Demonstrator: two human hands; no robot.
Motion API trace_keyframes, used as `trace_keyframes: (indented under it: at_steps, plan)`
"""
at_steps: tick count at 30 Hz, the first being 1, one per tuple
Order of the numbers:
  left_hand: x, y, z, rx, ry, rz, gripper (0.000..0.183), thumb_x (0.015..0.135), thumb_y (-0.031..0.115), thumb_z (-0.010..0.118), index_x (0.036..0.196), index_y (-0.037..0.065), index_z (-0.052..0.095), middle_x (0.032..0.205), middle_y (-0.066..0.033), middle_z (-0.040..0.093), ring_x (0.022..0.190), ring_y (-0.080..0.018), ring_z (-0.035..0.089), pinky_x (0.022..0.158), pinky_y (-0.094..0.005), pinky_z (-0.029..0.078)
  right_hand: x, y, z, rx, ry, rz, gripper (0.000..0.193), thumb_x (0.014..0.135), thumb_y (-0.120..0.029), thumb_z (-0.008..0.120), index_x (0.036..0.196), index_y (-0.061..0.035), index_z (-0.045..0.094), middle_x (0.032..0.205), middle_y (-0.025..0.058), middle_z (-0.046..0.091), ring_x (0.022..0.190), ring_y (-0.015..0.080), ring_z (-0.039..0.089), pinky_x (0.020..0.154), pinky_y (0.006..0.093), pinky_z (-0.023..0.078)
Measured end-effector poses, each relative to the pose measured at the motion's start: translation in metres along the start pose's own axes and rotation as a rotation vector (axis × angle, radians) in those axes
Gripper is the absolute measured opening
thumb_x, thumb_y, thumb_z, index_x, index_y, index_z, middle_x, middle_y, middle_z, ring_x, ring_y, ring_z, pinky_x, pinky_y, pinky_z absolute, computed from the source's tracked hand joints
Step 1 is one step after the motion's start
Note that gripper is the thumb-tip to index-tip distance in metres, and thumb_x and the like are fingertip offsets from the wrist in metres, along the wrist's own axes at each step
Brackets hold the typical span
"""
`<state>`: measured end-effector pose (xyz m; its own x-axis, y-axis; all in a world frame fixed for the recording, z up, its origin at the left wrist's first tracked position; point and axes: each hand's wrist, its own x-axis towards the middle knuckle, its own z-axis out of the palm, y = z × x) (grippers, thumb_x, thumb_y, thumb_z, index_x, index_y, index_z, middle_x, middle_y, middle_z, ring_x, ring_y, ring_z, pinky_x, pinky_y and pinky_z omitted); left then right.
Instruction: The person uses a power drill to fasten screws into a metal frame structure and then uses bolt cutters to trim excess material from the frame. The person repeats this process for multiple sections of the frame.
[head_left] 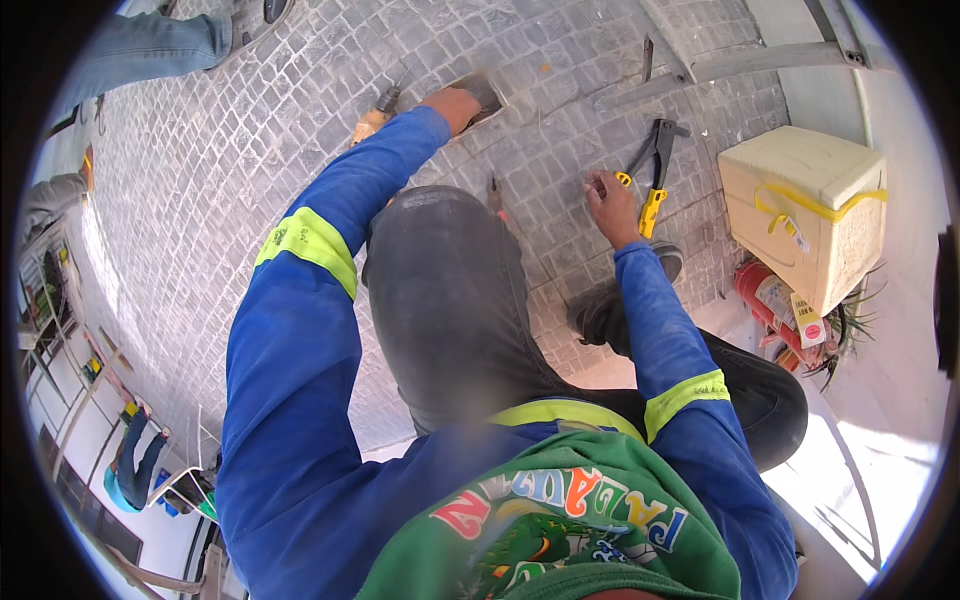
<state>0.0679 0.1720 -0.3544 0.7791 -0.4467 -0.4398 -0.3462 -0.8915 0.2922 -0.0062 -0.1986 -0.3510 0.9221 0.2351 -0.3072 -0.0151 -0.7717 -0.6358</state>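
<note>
I saw the left hand (455, 107) over the edge of a dark square patch (486, 94) in the grey paving (330, 110), near an orange drill (371, 125), its fingertips hidden. The right hand (612, 208) had its fingers bent just beside a yellow-handled tool (661, 150) lying with handles spread; I couldn't tell whether either hand gripped anything.
</note>
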Motion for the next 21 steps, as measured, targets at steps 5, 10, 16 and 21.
trace_keyframes:
  at_steps: [5,10,16,21]
  plan:
    - [0.030,0.015,0.005,0.117,-0.152,-0.105,0.023,0.094,0.010,0.055,0.103,0.004,0.076,0.110,-0.0214,0.073,0.105,-0.0387,0.071,0.091,-0.0478,0.058,0.003,0.029,-0.027,-0.003,0.235,0.187,0.038,0.089,-0.018,0.076,0.123,-0.0058,0.064,0.105,0.0132,0.069,0.094,0.0270,0.070,0.086,0.0390,0.055]
    - [0.036,0.019,0.010,0.185,-0.231,-0.087,0.024,0.094,0.009,0.058,0.107,0.001,0.077,0.115,-0.0215,0.074,0.107,-0.0366,0.073,0.090,-0.0454,0.059,0.014,0.058,-0.052,-0.211,0.279,0.426,0.070,0.079,-0.028,0.086,0.136,-0.0046,0.053,0.124,0.0224,0.060,0.117,0.0401,0.059,0.101,0.0466,0.048]
    - [0.029,0.017,0.016,0.208,-0.205,-0.002,0.023,0.091,0.009,0.059,0.102,0.002,0.078,0.108,-0.0215,0.075,0.100,-0.0360,0.074,0.086,-0.0461,0.061,0.025,0.076,-0.048,-0.305,0.261,0.482,0.062,0.079,-0.018,0.083,0.133,-0.0067,0.054,0.126,0.0224,0.060,0.123,0.0410,0.056,0.103,0.0480,0.048]
    - [0.028,0.023,0.015,0.255,-0.202,-0.068,0.021,0.092,0.011,0.060,0.096,0.004,0.079,0.103,-0.0186,0.076,0.096,-0.0330,0.075,0.083,-0.0443,0.062,0.029,0.099,-0.046,-0.428,0.196,0.389,0.050,0.082,-0.008,0.071,0.130,-0.0050,0.055,0.127,0.0221,0.060,0.124,0.0412,0.055,0.104,0.0482,0.048]
